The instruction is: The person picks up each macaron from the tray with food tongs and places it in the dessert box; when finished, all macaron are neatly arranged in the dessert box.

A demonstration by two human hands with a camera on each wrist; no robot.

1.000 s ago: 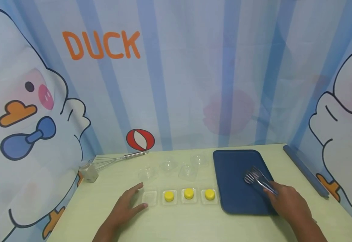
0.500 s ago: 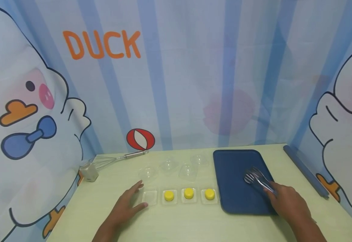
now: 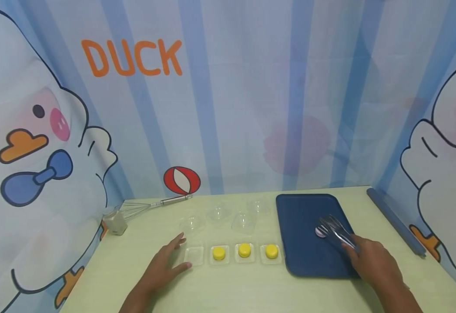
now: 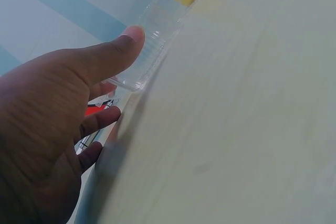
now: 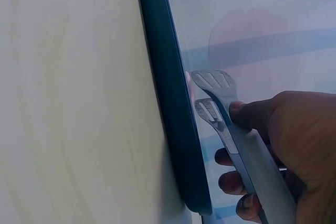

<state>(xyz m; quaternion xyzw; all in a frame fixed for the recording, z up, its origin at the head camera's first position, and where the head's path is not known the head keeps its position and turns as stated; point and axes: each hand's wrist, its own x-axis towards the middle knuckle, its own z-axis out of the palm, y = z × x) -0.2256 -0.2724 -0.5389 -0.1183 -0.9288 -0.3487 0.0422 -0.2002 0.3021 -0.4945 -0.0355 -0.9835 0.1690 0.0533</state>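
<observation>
My right hand (image 3: 374, 263) grips slotted metal tongs (image 3: 341, 234) over the blue tray (image 3: 302, 261). The tong heads are parted in the right wrist view, where the thumb lies along the upper arm. Partly under the heads, a small round pinkish piece (image 3: 320, 232) lies on the tray. On the left, my left hand (image 3: 159, 269) rests with thumb and index finger spread around the left end of a bare clear square base (image 3: 194, 256). In the left wrist view the thumb overlaps that base's edge. Three more clear bases each hold a yellow macaron-like round (image 3: 219, 253).
Several clear domed lids (image 3: 243, 221) stand behind the bases. A whisk (image 3: 161, 203) and a small greyish block (image 3: 115, 222) lie at the back left. A dark grey bar (image 3: 396, 221) runs along the table's right edge. A printed curtain (image 3: 243, 108) closes the back.
The tong heads have parted slightly and shifted a little away, showing more of the pinkish piece. My left hand has stayed in place.
</observation>
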